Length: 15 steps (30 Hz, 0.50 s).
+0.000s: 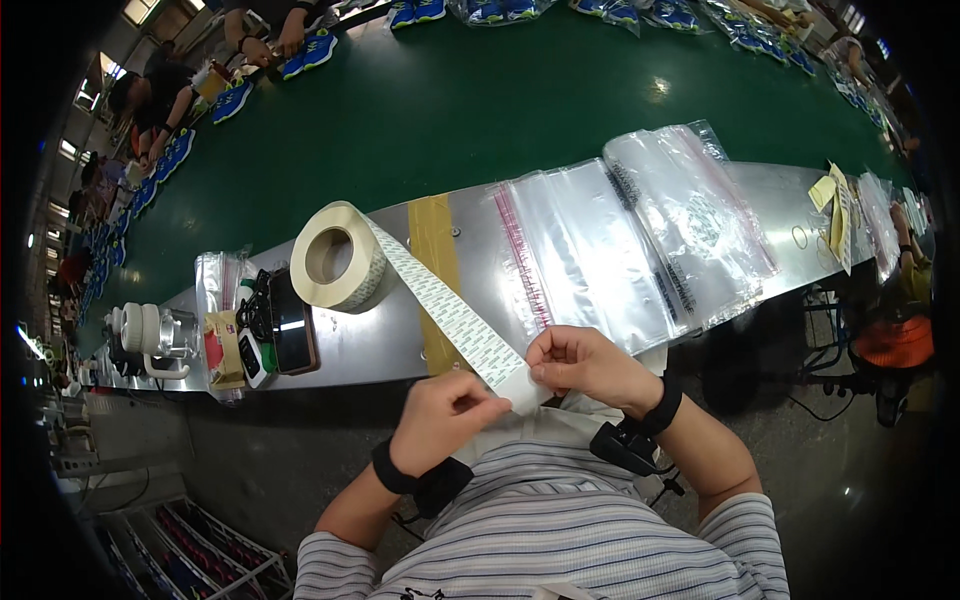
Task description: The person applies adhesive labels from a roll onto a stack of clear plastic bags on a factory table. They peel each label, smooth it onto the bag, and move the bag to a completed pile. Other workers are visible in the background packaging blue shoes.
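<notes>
A roll of white labels (345, 258) stands on the metal ledge, its printed strip (450, 310) pulled out toward me. My left hand (446, 415) is closed at the strip's near end, fingers pinched together at its left edge. On the right edge of the same end, my right hand (592, 370) grips with thumb and forefinger. The strip stretches taut and slanted between roll and hands. To the right of it lie stacks of clear plastic bags (580, 250), the second stack (690, 215) partly overlapping the first.
A metal ledge (375, 345) with brown tape (432, 250) borders a green conveyor belt (450, 100). A phone (294, 325), a black cable (258, 310) and a lidded clear jug (160, 335) sit left. Blue shoes (232, 102) and co-workers line the far side. An orange stool (893, 343) stands right.
</notes>
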Tool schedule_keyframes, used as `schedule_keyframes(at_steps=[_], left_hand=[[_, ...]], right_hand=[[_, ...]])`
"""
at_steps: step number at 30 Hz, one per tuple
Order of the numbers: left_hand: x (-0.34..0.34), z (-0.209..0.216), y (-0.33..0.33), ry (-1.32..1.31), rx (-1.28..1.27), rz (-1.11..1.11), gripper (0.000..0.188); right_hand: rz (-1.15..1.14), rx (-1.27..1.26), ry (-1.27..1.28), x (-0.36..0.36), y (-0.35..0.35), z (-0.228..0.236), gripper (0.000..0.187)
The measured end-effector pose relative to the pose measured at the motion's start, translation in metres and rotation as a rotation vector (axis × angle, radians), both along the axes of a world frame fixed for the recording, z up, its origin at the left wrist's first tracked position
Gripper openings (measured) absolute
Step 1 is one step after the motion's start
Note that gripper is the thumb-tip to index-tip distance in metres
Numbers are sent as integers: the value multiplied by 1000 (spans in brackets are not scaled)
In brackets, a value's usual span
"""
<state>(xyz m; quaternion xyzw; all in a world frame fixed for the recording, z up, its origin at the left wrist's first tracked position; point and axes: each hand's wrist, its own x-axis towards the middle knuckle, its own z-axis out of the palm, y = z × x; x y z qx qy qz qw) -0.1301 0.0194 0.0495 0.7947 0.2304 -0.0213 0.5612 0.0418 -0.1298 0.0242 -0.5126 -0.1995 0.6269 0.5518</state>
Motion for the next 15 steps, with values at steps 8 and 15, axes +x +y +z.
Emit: schedule_keyframes(at_steps=[8,15], left_hand=[[30,13,-6,-397,455,18,21],[33,3,-4,-347,-65,284,8]], right_hand=[[-73,214,-87,6,14,9,10],[-241,251,-480,-9,31,12,15]])
